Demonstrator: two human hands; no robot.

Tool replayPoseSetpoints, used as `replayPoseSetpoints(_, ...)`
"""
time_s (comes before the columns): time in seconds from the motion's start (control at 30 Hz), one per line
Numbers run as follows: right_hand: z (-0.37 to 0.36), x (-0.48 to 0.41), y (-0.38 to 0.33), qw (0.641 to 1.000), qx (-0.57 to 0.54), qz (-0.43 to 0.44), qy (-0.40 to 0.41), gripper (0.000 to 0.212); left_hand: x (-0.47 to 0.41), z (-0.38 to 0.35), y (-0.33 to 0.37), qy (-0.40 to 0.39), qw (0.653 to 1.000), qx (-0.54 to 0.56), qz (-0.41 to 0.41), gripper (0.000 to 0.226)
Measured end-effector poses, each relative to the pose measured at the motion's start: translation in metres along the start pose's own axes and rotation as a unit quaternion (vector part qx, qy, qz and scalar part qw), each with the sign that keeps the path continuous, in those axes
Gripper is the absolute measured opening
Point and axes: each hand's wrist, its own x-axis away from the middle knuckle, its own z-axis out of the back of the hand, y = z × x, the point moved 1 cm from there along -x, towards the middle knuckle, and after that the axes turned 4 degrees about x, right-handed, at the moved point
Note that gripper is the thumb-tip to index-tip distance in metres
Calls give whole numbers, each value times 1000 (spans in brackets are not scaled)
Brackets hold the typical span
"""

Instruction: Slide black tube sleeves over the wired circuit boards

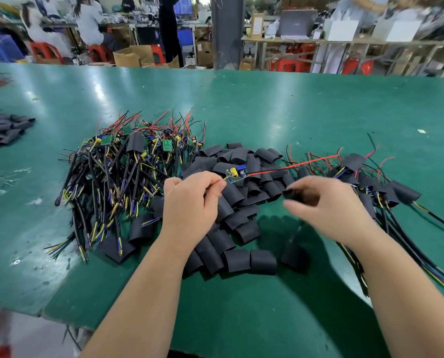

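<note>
My left hand [192, 202] pinches the yellow wires of a small circuit board [237, 173], held above the sleeve pile with its red and black leads [293, 165] stretching right. My right hand [327, 205], blurred, curls its fingers round a black tube sleeve [293, 195] just right of the board. A heap of loose black sleeves [236, 228] lies under and between my hands. Bare wired boards [128, 164] are piled at the left. Sleeved boards [378, 187] lie at the right.
The green table [293, 112] stretches far back. A second small heap of black sleeves [1, 130] sits at the far left edge. Beyond the table are seated people, red stools, cardboard boxes and shelves. The table's front edge runs near my elbows.
</note>
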Motion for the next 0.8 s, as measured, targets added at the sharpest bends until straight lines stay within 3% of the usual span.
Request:
replayPoseSetpoints(0.07,3,-4,-1,978,-185,-58,79,11,-1,1,-1,4,1000,6,-1,13)
replayPoseSetpoints(0.1,5,-5,-2,943,-304,-87,99,16,-1,1,0,6,1000,8,-1,12)
replayPoseSetpoints(0.17,8,-6,-5,830,-530,-142,95,20,-1,2,1,11,1000,10,-1,11)
replayPoseSetpoints(0.27,13,-6,-4,662,-716,-197,106,10,-1,3,2,20,1000,13,4,12)
replayPoseSetpoints(0.33,13,-5,-3,597,-767,-201,120,8,-2,4,4,25,999,19,6,14)
replayPoseSetpoints(0.4,11,-4,-4,577,-784,-196,117,8,-2,5,5,28,999,21,6,14)
replayPoseSetpoints(0.6,9,-3,-11,575,-796,-155,104,28,-2,5,4,24,1000,17,8,10)
replayPoseSetpoints(0.8,10,-1,-11,566,-805,-138,114,25,0,1,1,13,1000,3,-1,9)
